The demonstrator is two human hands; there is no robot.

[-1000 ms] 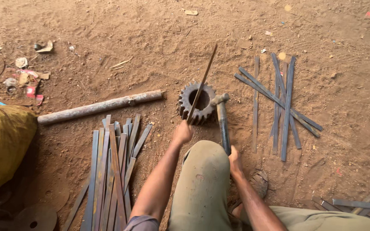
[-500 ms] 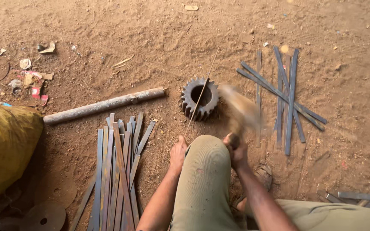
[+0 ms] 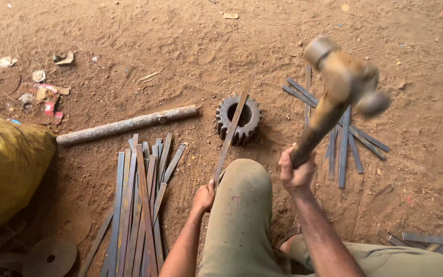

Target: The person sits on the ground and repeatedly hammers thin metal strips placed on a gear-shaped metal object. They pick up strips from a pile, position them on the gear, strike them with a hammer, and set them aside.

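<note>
Here, the left hand gripped the near end of a flat metal strip, fingers wrapped tight around it just left of the raised knee. The strip ran away from the hand and leaned across a toothed gear wheel that lay flat on the dirt floor; its far end reached past the wheel's far rim. The right hand was closed around the lower part of a hammer, fingers clenched on the wooden handle, the forearm angled up from the near right and the head lifted high, blurred, to the right of the wheel. Judged by its look, the strip was thin, rigid and rusty, light enough for 1 hand yet likely to jump or sting when struck, so a firm hold at the near end, well clear of the wheel, seemed the sensible place. The hammer appeared head-heavy, best held low on the handle as shown.

A bundle of similar strips lay to the near left, a scattered group of strips to the right beneath the hammer, and a long pipe lay left of the wheel. A yellow sack sat at the left edge.
</note>
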